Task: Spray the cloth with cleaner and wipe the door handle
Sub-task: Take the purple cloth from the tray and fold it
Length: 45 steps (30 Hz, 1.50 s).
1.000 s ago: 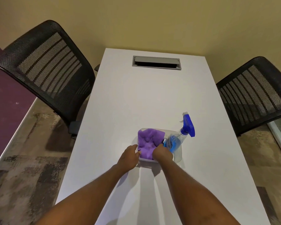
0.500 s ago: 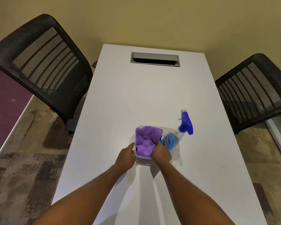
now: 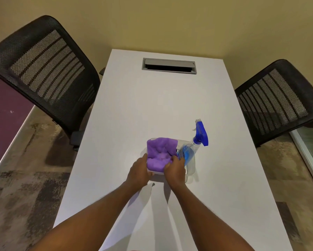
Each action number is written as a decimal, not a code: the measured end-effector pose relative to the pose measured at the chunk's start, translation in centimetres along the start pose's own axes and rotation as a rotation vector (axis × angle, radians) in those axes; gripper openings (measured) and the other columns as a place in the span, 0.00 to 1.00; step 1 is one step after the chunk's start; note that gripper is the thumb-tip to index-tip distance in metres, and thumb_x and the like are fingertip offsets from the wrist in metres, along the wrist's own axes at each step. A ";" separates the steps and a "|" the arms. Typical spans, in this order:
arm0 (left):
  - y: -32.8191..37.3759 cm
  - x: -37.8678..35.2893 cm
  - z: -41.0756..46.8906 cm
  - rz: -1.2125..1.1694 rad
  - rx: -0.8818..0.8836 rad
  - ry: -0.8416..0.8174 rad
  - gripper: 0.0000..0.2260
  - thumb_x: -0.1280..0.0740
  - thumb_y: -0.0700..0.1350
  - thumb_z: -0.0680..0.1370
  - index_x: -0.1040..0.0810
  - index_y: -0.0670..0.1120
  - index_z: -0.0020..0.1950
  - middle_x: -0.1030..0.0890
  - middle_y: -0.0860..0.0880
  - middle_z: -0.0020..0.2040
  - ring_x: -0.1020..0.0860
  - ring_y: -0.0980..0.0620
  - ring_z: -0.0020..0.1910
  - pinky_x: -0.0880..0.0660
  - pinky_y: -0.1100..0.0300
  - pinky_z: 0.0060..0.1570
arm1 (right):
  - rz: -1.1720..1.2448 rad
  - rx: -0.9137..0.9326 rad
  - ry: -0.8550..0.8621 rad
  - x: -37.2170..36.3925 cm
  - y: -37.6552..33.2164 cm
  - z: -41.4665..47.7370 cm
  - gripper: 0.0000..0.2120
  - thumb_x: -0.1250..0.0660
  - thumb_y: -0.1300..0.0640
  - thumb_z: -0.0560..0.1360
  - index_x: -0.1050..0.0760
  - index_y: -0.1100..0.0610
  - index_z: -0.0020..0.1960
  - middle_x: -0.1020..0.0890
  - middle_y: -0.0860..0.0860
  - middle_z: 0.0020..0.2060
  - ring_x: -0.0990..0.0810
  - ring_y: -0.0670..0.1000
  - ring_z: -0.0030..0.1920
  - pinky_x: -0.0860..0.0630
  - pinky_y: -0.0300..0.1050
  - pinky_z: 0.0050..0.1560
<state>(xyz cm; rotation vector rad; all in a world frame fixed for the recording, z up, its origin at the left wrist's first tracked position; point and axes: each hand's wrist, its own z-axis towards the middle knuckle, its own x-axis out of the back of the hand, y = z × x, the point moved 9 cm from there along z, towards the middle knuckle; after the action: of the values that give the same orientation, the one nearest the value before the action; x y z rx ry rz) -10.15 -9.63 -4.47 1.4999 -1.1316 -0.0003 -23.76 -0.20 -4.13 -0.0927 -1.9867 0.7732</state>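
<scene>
A crumpled purple cloth (image 3: pixel 158 153) fills the left part of a clear plastic container (image 3: pixel 191 168) on the white table (image 3: pixel 152 105). A spray bottle (image 3: pixel 187 153) of blue cleaner leans in the container's right part, and its blue trigger head (image 3: pixel 201 133) sticks out over the far right rim. My left hand (image 3: pixel 138 172) grips the container's near left edge, thumb beside the cloth. My right hand (image 3: pixel 175 169) pinches the cloth's right edge, fingers between cloth and bottle. No door handle is in view.
Two black mesh chairs flank the table, one at the left (image 3: pixel 43 69) and one at the right (image 3: pixel 277 102). A grey cable hatch (image 3: pixel 169 66) is set into the table's far end. A yellow wall stands behind it.
Both hands have closed in on the container. My left hand now wraps its near left edge, and my right hand's fingers have curled onto the cloth's right edge.
</scene>
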 end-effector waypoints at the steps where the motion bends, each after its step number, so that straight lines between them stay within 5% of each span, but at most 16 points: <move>1: 0.3 0.3 0.1 0.045 -0.024 0.018 0.16 0.31 0.50 0.77 0.27 0.47 0.62 0.21 0.49 0.54 0.21 0.47 0.54 0.22 0.56 0.54 | -0.015 0.075 -0.040 0.2 -0.7 -0.3 0.11 0.40 0.56 0.78 0.30 0.55 0.59 0.25 0.54 0.51 0.24 0.53 0.49 0.30 0.37 0.39; 4: 0.6 1.1 0.2 0.159 -0.028 0.044 0.28 0.27 0.45 0.73 0.32 0.47 0.71 0.28 0.45 0.67 0.27 0.46 0.64 0.28 0.58 0.58 | 0.076 0.110 -0.080 1.4 -1.4 -0.6 0.13 0.39 0.60 0.75 0.28 0.60 0.59 0.27 0.58 0.56 0.28 0.54 0.51 0.33 0.43 0.48; 7: 2.2 1.6 0.7 0.289 -0.185 0.037 0.28 0.28 0.39 0.72 0.29 0.46 0.71 0.32 0.43 0.72 0.31 0.41 0.68 0.31 0.50 0.66 | 0.192 0.056 -0.053 2.9 -2.0 -0.7 0.11 0.37 0.60 0.75 0.25 0.62 0.56 0.23 0.59 0.53 0.24 0.56 0.51 0.29 0.42 0.48; 11: 3.5 3.1 1.2 0.050 -0.280 -0.002 0.22 0.29 0.34 0.67 0.23 0.43 0.61 0.22 0.47 0.59 0.23 0.50 0.55 0.25 0.51 0.59 | 0.313 0.017 0.015 5.3 -3.3 -1.3 0.10 0.33 0.60 0.74 0.23 0.61 0.54 0.20 0.56 0.50 0.24 0.50 0.46 0.27 0.37 0.46; 15: 3.8 5.7 1.5 -0.173 -0.188 0.022 0.22 0.25 0.40 0.64 0.25 0.53 0.55 0.21 0.59 0.52 0.23 0.68 0.50 0.27 0.75 0.48 | 0.437 0.006 -0.026 7.9 -4.8 -1.6 0.09 0.34 0.60 0.72 0.21 0.61 0.51 0.18 0.55 0.46 0.20 0.54 0.46 0.21 0.47 0.49; 20: 5.1 8.1 1.5 -0.378 -0.159 -0.034 0.18 0.24 0.35 0.68 0.20 0.54 0.50 0.16 0.54 0.48 0.18 0.60 0.48 0.23 0.67 0.46 | 0.581 0.015 -0.096 10.1 -6.9 -1.9 0.07 0.34 0.58 0.74 0.25 0.54 0.37 0.21 0.50 0.32 0.22 0.49 0.35 0.23 0.40 0.36; 23: 6.0 8.9 1.1 -0.522 -0.142 -0.095 0.14 0.26 0.37 0.72 0.19 0.48 0.56 0.15 0.48 0.50 0.17 0.49 0.51 0.20 0.58 0.47 | 0.643 0.011 -0.149 10.6 -8.0 -2.0 0.09 0.33 0.50 0.76 0.23 0.55 0.43 0.19 0.50 0.36 0.20 0.47 0.34 0.20 0.45 0.42; 27: 7.2 9.5 0.5 -0.716 -0.118 -0.147 0.15 0.27 0.44 0.71 0.19 0.44 0.58 0.16 0.42 0.52 0.19 0.46 0.51 0.22 0.49 0.51 | 0.607 0.058 -0.123 11.5 -9.1 -2.2 0.24 0.34 0.36 0.72 0.26 0.53 0.58 0.19 0.50 0.49 0.20 0.51 0.49 0.20 0.51 0.52; 30: 7.8 9.5 0.3 -0.913 -0.077 -0.171 0.14 0.28 0.44 0.72 0.19 0.43 0.57 0.17 0.43 0.52 0.19 0.46 0.51 0.20 0.53 0.49 | 0.490 0.111 -0.127 11.3 -9.5 -2.7 0.39 0.34 0.30 0.67 0.32 0.54 0.68 0.24 0.53 0.58 0.23 0.55 0.58 0.22 0.55 0.58; 33: 8.1 9.3 0.2 -1.141 -0.017 -0.163 0.14 0.26 0.44 0.70 0.17 0.42 0.55 0.16 0.41 0.54 0.17 0.45 0.52 0.19 0.55 0.47 | 0.376 0.166 -0.131 10.5 -9.5 -3.2 0.45 0.33 0.25 0.59 0.29 0.53 0.66 0.26 0.54 0.60 0.24 0.56 0.59 0.22 0.56 0.58; 37: 8.2 7.9 -0.1 -1.298 0.121 -0.200 0.21 0.28 0.46 0.73 0.22 0.37 0.62 0.19 0.37 0.59 0.19 0.41 0.57 0.22 0.46 0.58 | 0.630 0.102 -0.406 7.5 -9.0 -3.9 0.40 0.27 0.33 0.63 0.36 0.52 0.67 0.25 0.50 0.61 0.23 0.52 0.57 0.21 0.47 0.54; 42: 8.0 5.9 -0.5 -1.356 0.256 -0.227 0.24 0.28 0.51 0.73 0.22 0.38 0.63 0.19 0.37 0.60 0.20 0.41 0.59 0.22 0.45 0.58 | 0.742 0.008 -0.431 6.8 -7.8 -3.6 0.37 0.27 0.39 0.68 0.40 0.52 0.68 0.27 0.51 0.62 0.24 0.53 0.58 0.20 0.46 0.43; 45: 7.7 5.5 -0.7 -1.367 0.272 -0.257 0.26 0.25 0.51 0.71 0.23 0.38 0.65 0.20 0.37 0.61 0.21 0.41 0.61 0.22 0.46 0.58 | 0.776 -0.029 -0.412 6.7 -7.3 -3.0 0.37 0.27 0.40 0.69 0.40 0.52 0.69 0.27 0.52 0.62 0.24 0.55 0.59 0.20 0.54 0.53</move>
<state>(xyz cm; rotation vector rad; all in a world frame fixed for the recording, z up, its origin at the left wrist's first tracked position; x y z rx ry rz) -11.66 -11.23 4.83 2.2927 -0.0905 -1.0200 -23.05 -2.11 6.06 -0.8139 -2.3623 1.3315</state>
